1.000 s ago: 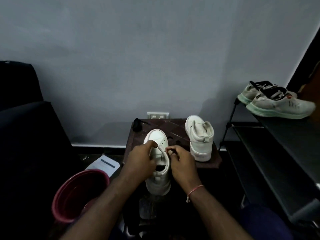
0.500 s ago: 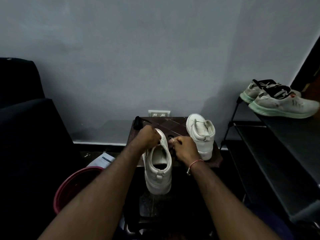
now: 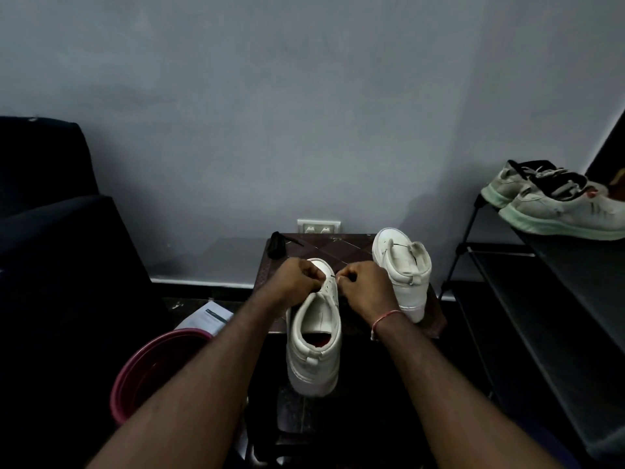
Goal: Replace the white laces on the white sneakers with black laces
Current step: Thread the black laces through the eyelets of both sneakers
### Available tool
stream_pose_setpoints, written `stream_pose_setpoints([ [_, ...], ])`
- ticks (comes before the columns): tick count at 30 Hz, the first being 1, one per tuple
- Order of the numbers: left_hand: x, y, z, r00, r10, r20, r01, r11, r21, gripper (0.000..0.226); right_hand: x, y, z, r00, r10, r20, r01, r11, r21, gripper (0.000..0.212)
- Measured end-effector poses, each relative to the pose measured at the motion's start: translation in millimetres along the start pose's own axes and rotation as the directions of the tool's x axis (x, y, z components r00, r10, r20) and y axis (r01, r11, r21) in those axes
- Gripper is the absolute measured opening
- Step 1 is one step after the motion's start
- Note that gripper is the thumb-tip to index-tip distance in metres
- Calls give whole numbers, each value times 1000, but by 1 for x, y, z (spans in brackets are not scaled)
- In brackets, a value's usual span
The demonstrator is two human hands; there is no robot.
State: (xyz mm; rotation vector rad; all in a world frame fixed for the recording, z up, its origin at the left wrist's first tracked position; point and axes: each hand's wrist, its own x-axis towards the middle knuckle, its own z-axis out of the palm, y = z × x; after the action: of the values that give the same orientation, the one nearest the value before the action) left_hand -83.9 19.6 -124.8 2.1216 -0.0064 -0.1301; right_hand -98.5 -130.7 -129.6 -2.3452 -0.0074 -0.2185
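Observation:
A white sneaker [image 3: 314, 346] lies on the small brown table [image 3: 341, 247], heel toward me and hanging over the near edge. My left hand [image 3: 297, 279] grips its front by the left eyelet row. My right hand [image 3: 363, 286] pinches a thin black lace end [image 3: 333, 275] at the right eyelet row, and the short dark tip shows between my two hands. The rest of that lace is hidden under my fingers. The second white sneaker [image 3: 402, 265] stands at the table's right side, with no lace visible. A bundled black lace [image 3: 276, 244] lies at the far left corner.
A maroon bucket [image 3: 152, 367] and a printed paper [image 3: 206, 318] are on the floor at left, beside a dark chair [image 3: 50, 248]. At right a black shoe rack [image 3: 541, 299] carries grey running shoes [image 3: 558, 211]. A wall socket [image 3: 319, 227] sits behind the table.
Both hands have moved from the middle of the near sneaker toward its toe end and now sit close together over the lowest eyelets. The sneaker's opening is uncovered.

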Motion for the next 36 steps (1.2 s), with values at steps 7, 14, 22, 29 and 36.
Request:
stream_pose_setpoints([
  [7,6,8,-3,998,-60,16,60,998,3,19,-2,0,-4,996,-79,29,82,985,-150,15],
  [14,10,-1,2,1000,-8,28,6,999,50,17,-2,-4,-5,992,-122,43,128,971,-200,14],
  [22,9,-9,5,998,49,25,-48,998,-47,10,2,4,2,993,-108,42,110,993,-40,11],
  [29,11,-9,6,997,75,18,-75,997,-9,7,1,0,6,996,-85,40,87,995,-54,13],
  [36,16,-5,1,983,164,86,-184,916,357,14,2,2,4,992,-36,121,37,999,-3,15],
])
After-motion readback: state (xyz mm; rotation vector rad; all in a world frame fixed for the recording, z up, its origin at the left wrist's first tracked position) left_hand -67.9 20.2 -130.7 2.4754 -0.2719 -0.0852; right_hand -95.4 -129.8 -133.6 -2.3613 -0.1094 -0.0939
